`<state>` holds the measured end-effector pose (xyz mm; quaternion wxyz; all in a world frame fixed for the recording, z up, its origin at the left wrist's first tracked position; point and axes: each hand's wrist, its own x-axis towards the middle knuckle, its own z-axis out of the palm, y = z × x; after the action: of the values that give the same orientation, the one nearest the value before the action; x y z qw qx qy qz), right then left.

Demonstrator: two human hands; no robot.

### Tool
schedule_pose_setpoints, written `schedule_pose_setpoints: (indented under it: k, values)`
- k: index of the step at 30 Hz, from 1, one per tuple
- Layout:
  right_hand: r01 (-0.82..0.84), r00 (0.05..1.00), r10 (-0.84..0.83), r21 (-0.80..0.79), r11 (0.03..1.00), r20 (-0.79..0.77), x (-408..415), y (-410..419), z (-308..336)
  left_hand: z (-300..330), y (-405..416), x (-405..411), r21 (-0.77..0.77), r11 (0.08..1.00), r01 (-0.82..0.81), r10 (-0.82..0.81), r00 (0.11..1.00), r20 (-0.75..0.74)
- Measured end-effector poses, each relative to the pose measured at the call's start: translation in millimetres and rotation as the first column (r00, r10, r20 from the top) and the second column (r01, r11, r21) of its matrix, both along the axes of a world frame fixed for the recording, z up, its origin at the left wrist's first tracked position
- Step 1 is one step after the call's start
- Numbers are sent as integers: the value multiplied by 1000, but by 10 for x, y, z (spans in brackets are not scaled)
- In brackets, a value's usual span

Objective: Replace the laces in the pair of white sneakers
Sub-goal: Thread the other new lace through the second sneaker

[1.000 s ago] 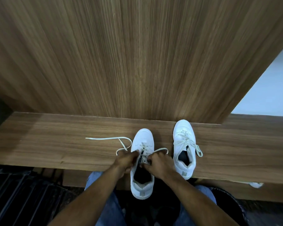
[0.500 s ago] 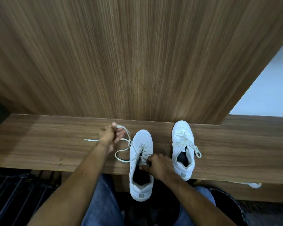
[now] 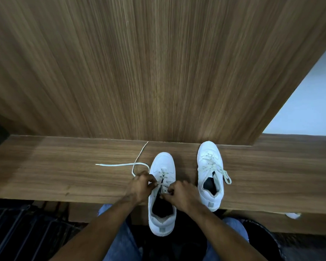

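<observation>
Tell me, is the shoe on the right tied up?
Tied. The right sneaker has its lace crossed up the front, ending in a bow.

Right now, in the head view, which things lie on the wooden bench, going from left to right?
Loose lace end → left hand → sneaker being laced → right hand → laced sneaker → small white thing at the bench edge.

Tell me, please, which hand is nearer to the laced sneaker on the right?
The right hand: it sits just left of the laced sneaker. The left hand is farther, beyond the other sneaker.
</observation>
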<state>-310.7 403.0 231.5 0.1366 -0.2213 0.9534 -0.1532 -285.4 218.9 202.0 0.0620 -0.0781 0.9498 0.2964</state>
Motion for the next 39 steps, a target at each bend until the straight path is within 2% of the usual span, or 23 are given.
schedule_pose_setpoints:
  k: [2, 3, 4, 5, 6, 7, 8, 9, 12, 16, 17, 18, 19, 21, 22, 24, 27, 32, 35, 39]
  values:
    - [1, 1000, -1, -14, 1000, -4, 10, 13, 18, 31, -34, -40, -54, 998, -38, 37, 999, -13]
    - [-1, 1000, 1, -22, 1000, 0, 14, 18, 29, 79, -72, -78, 41, 993, -109, 110, 994, -22]
    - [2, 1000, -2, -31, 1000, 10, 18, 29, 40, 164, -107, -130, 219, 953, -210, 225, 973, -44]
    - [6, 1000, -5, -40, 999, 26, 22, 36, 53, 278, -149, -180, 445, 837, -318, 386, 920, -68]
    - [9, 999, -7, -49, 999, 37, 27, 39, 64, 369, -218, -248, 638, 658, -401, 559, 827, -57]
    - [10, 999, -7, -55, 998, 42, 32, 40, 73, 469, -286, -311, 767, 466, -441, 683, 731, 6]
    - [10, 999, -8, -57, 998, 41, 33, 40, 78, 576, -330, -349, 826, 328, -458, 733, 675, 84]
    - [11, 999, -9, -57, 998, 37, 34, 38, 83, 647, -354, -365, 840, 260, -476, 736, 661, 147]
    - [24, 999, -21, -57, 998, 37, 44, 17, 89, 693, -332, -341, 849, 225, -479, 699, 686, 202]
    - [52, 997, -48, -62, 997, 67, 56, 10, 99, 544, -253, -299, 850, 130, -510, 636, 701, 323]
    - [58, 996, -54, -62, 996, 70, 55, 11, 102, 509, -243, -300, 838, 134, -529, 625, 702, 343]
    - [64, 996, -59, -62, 996, 72, 57, 12, 98, 483, -222, -296, 811, 215, -544, 625, 715, 314]
    - [69, 995, -64, -65, 996, 72, 57, 13, 93, 457, -206, -294, 763, 350, -543, 620, 745, 246]
    - [72, 995, -67, -70, 995, 72, 58, 14, 80, 364, -163, -263, 561, 675, -479, 497, 857, 134]
    - [73, 995, -68, -68, 995, 72, 60, 12, 76, 306, -137, -240, 460, 784, -417, 400, 906, 138]
    - [71, 996, -67, -65, 995, 60, 60, 8, 63, 155, -103, -193, 379, 891, -249, 201, 966, 162]
    - [81, 996, -78, -55, 995, 47, 54, 2, 43, -94, -105, -165, 316, 938, -142, 94, 982, 161]
    - [107, 993, -104, -51, 993, 62, 65, -8, 32, 60, -36, -155, 246, 957, -151, 115, 981, 156]
    - [126, 988, -120, -52, 991, 97, 59, -19, 46, 115, -62, -220, 302, 942, -147, 102, 982, 157]
    - [132, 980, -119, -73, 989, 163, 32, 11, 122, 328, -75, -313, 411, 902, -128, 103, 991, 83]
